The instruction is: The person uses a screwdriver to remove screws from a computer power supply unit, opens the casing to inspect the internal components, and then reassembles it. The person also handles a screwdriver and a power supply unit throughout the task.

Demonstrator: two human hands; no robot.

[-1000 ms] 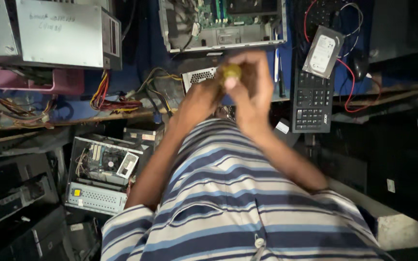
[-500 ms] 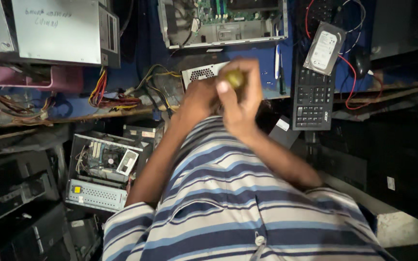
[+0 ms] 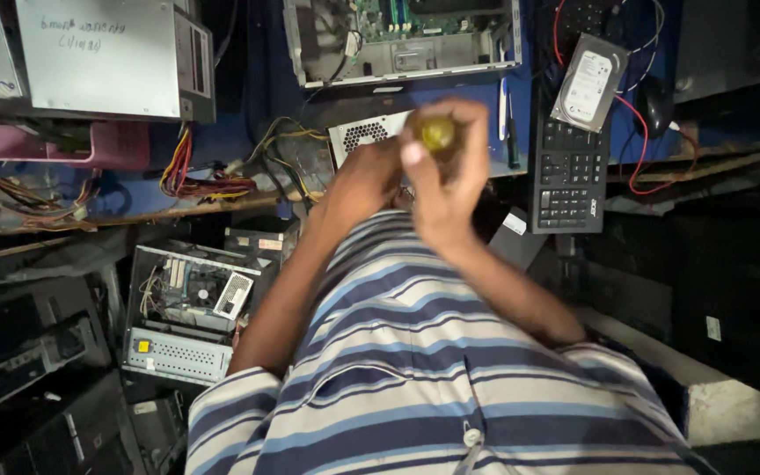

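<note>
A round yellow-green translucent screwdriver handle [image 3: 438, 134] sits end-on to the head camera, held in front of the person's chest and above the edge of a blue work surface [image 3: 261, 97]. The right hand [image 3: 447, 171] is clenched around that handle, fingers wrapped over its top and thumb pressed along its near side. The shaft and tip are hidden behind the hand. The left hand [image 3: 364, 180] sits just beside and slightly below the right, touching it; whether it grips anything cannot be told, since its fingers are hidden behind the right hand.

Just behind the hands lies a grey metal power supply with a perforated fan grille [image 3: 364, 134], partly covered by them. Beyond it stands an open desktop computer case with a green circuit board [image 3: 398, 40]. To the right, a black keyboard number pad [image 3: 567, 180] stands on end, with a silver hard drive [image 3: 588, 84] resting at its upper end and red cables [image 3: 639, 141] looping near it. To the left, a bundle of yellow, red and black wires [image 3: 191, 171] lies on the work surface, near a pink plastic tray [image 3: 107, 145] and a closed grey metal computer case [image 3: 112, 57]. Lower left, another open computer chassis with a fan and boards [image 3: 188, 303] sits among dark cases. The person's blue-and-white striped shirt [image 3: 424, 378] fills the lower middle.
</note>
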